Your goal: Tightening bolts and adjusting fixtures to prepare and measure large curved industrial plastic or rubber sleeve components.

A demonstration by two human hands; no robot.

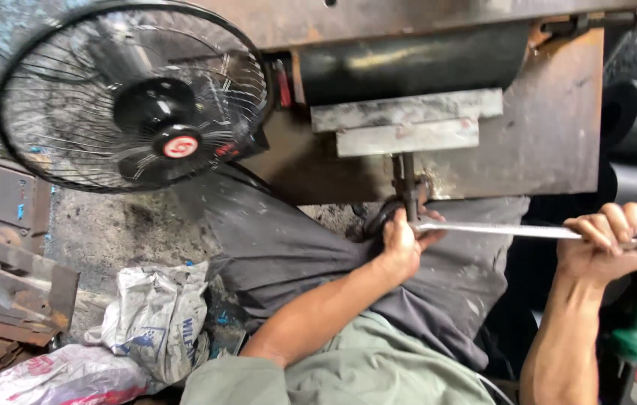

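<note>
A long silvery metal bar is held level below a rusty steel plate. Its far end is clenched in the right hand; its near end is gripped by the left hand beside a dark upright rod. A black fan stands well apart.

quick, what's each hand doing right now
Left hand: closed around the head end of the long metal wrench.
Right hand: closed around the wrench's far handle end.

Grimy floor with crumpled sacks
</note>
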